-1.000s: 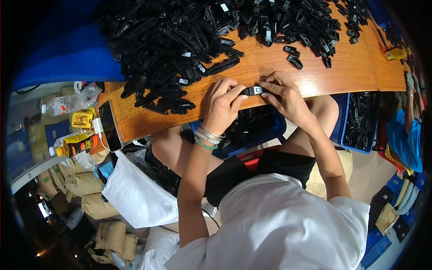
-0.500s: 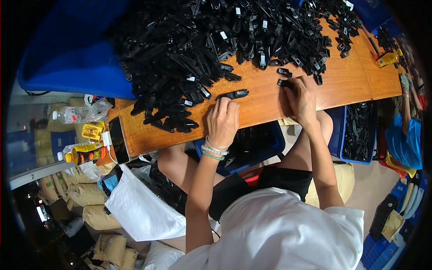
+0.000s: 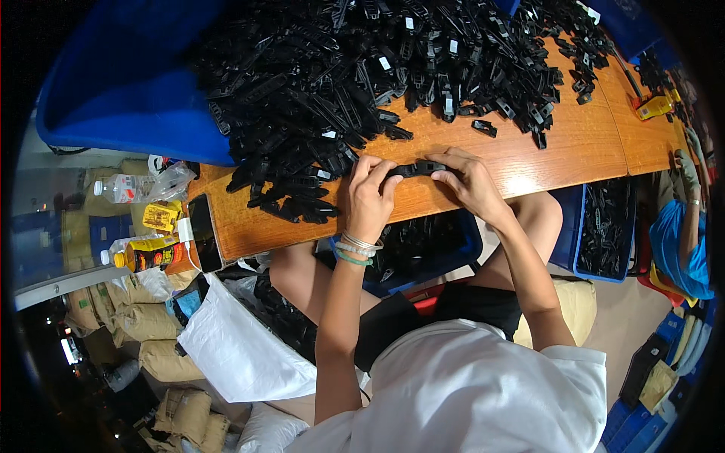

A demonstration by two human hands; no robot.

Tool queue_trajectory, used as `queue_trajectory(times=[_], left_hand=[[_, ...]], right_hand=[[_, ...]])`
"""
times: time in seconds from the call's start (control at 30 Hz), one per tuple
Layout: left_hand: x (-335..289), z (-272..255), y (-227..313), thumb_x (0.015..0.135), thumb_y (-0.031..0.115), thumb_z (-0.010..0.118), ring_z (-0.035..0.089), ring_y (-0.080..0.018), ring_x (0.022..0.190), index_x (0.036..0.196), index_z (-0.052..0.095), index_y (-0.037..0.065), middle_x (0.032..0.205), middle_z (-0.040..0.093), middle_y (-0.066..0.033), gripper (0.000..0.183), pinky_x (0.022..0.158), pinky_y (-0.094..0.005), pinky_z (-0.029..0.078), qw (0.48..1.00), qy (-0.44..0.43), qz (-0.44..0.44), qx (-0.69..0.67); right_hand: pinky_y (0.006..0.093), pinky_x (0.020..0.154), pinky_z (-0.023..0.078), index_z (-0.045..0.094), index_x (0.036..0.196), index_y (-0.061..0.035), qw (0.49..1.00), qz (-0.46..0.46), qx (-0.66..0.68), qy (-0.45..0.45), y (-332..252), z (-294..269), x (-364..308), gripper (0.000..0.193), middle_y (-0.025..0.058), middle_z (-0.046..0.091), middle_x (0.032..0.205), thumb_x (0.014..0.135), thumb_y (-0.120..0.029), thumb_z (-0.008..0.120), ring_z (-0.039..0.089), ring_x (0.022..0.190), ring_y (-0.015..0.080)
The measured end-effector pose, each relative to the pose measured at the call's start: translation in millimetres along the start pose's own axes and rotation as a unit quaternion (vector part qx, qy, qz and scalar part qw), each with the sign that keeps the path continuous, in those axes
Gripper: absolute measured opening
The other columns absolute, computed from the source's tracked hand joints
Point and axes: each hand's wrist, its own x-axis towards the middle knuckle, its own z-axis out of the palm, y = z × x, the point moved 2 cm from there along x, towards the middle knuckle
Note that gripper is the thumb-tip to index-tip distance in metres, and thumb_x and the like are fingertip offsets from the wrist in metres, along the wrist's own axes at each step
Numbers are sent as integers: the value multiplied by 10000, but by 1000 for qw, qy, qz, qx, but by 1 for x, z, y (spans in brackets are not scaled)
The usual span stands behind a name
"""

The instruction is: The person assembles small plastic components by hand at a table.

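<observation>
My left hand [image 3: 368, 198] pinches the left end of a long black plastic piece [image 3: 405, 170] just above the wooden table [image 3: 529, 162]. My right hand [image 3: 470, 183] grips a short black plastic clip [image 3: 430, 166] at the other end. The two parts meet end to end between my fingers; whether they are locked together I cannot tell. Beyond my hands lies a large heap of black plastic pieces [image 3: 317, 90], some bearing small white labels. A single short clip [image 3: 484, 127] rests apart from the heap, beyond my right hand.
A blue tub [image 3: 136, 98] leans at the heap's left. A phone [image 3: 203, 230] and bottles [image 3: 155, 255] sit at the table's left end. Blue crates [image 3: 578, 241] with black parts stand below the table edge. A co-worker's gloved hand [image 3: 687, 172] is at far right.
My right hand has picked up a short clip from the table and brought it left and nearer, against the long piece. My left hand now holds that piece by its left end.
</observation>
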Motion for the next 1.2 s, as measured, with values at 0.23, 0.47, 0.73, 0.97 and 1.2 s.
queue_trajectory(times=[0.23,0.47,0.73,0.97,1.2], left_hand=[[4,-2,6,749,6,721,587,-273,817,920,678,-28,861,604,-115,179,692,-359,487,999,-12,47,15],[13,-11,5,797,42,683,574,-316,761,990,657,-21,899,590,-136,204,664,-386,474,987,-133,-17,-94],[46,21,7,794,47,599,575,-280,868,1046,606,-68,955,546,-127,277,692,-390,493,952,-90,167,239],[59,33,23,762,99,680,500,-272,941,1011,637,4,990,529,-114,269,808,-367,432,932,-129,237,243],[45,27,27,763,8,678,573,-343,938,1035,615,-24,1034,542,-155,281,818,-409,485,979,-144,121,74]], right_hand=[[389,760,464,692,1025,6,982,-165,-89,10,8,-2,12,269,140,590,901,766,-66,708,574,844,319],[378,818,489,681,1002,37,996,-55,-12,-75,4,-2,-19,233,152,624,995,773,43,637,620,931,334],[381,804,476,658,1025,17,921,-66,-280,262,25,-43,3,263,134,616,1029,762,7,667,592,915,324],[339,796,490,637,1054,17,981,0,-72,180,39,-30,7,249,157,620,984,815,-35,678,641,868,297],[360,778,477,615,1017,43,973,3,-150,176,32,-31,-18,286,194,607,963,765,-70,690,610,861,324]])
